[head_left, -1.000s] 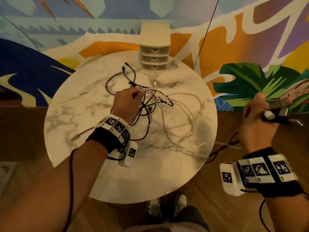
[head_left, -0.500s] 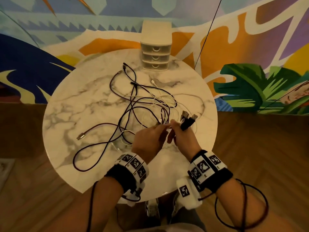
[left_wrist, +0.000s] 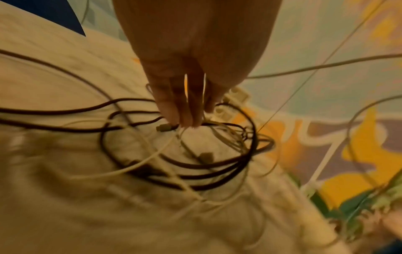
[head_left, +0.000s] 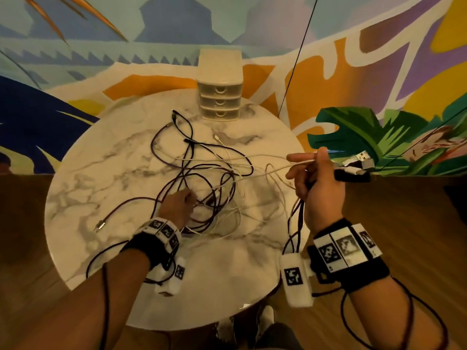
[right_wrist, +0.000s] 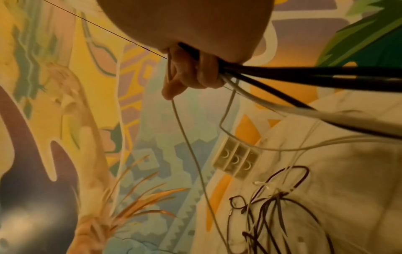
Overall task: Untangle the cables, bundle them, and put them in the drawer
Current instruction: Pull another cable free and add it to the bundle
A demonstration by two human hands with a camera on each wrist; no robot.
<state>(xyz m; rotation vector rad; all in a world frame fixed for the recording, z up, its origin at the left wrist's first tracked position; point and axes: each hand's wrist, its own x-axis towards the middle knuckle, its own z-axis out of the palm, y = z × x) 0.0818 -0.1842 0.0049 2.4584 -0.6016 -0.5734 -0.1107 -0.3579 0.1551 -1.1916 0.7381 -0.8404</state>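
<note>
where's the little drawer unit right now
In the head view the drawer unit stands at the far edge of the round marble table, against the mural, just beyond the tangled cables, all three drawers closed.

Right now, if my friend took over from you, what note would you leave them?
Right hand: grips a bunch of cable ends, dark and white, plugs sticking out past the table's right edge.
Left hand: down in the tangle, fingers pinching a cable near a plug.
Cables: most lie knotted mid-table; drawer unit at the far edge, all three drawers closed.
Done: some ends gathered.
Left: finish untangling, bundle, open a drawer, put them in.
</note>
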